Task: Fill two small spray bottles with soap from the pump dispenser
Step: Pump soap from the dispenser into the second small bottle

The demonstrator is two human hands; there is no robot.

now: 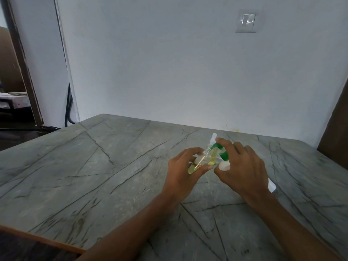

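Head view puts a plain white wall across the whole background, with a white 2-rocker switch plate high up and to the right of your hands. Below it lies the grey stone-pattern table, veined with dark lines, which carries everything you are working on. A dark wooden door frame stands far off to the left of your grip, and a black cable hangs down the wall corner beside it.

Your left hand is curled round the small clear plastic spray bottle, thumb underneath and fingers over the top. That bottle is lifted off the table, tilted with its open neck pointing up and right, and pale yellow liquid is pooled in its lower end.

Your right hand grasps the green-and-white plastic pump dispenser. The forefinger lies over the green pump head and the thumb wraps the white body below it. The green spout reaches left and meets the neck of the bottle in your left hand.

Just behind the 2 grips, between your hands, stands the second clear spray bottle. It is upright, its white sprayer top is fitted, and yellow liquid shows in its base.

A small white cylindrical piece lies on the table just right of your right wrist, partly hidden; you cannot tell what it is.
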